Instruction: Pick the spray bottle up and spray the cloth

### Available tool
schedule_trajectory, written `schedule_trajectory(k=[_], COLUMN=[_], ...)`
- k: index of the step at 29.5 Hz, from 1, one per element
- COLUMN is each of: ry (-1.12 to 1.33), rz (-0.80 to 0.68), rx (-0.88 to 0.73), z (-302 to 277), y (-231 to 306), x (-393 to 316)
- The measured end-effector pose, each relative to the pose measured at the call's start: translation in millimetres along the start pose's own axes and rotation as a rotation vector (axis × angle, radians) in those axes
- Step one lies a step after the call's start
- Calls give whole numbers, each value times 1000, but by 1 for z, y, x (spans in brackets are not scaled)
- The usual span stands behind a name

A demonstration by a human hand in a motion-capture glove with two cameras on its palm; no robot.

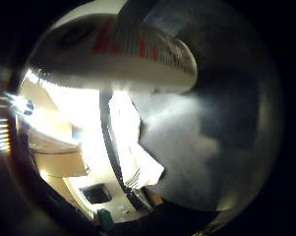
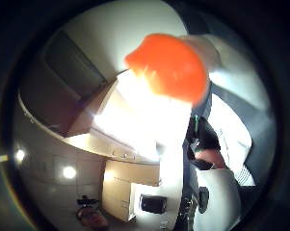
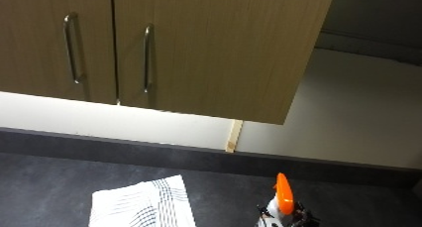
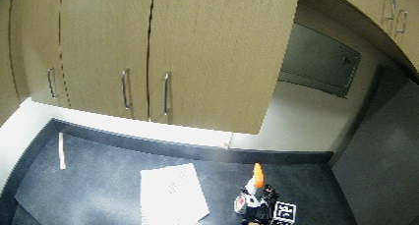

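Observation:
A white spray bottle with an orange spray head (image 3: 284,191) stands upright at the near right of the dark countertop (image 3: 53,187). My gloved right hand (image 4: 266,207) is against its right side and grips it; the fingers barely show. The bottle's white body with a red label (image 1: 123,49) fills much of the little finger side palm view. The orange head (image 2: 171,65) looms close in the thumb side palm view. A white cloth with thin dark stripes (image 3: 141,206) lies flat on the counter to the left of the bottle, apart from it. The same cloth (image 4: 173,194) shows in the wide outside view.
Wooden wall cabinets with metal handles (image 3: 146,58) hang over the counter, with a lit strip beneath them. A dark backsplash ledge (image 3: 131,150) runs along the back. A pale strip (image 4: 61,150) lies at the far left of the countertop (image 4: 98,181).

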State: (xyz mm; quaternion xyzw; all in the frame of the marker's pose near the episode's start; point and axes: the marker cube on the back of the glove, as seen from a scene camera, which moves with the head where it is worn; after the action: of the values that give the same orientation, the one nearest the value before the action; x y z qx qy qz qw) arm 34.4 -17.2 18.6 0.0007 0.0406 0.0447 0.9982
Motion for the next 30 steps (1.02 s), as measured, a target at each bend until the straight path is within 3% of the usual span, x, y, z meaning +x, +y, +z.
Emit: schedule_trajectory(k=[8,30], ry=[26,-94], rz=[-9,-87], rx=[34,50], z=[3,4], y=[-17,-27], x=[28,14])
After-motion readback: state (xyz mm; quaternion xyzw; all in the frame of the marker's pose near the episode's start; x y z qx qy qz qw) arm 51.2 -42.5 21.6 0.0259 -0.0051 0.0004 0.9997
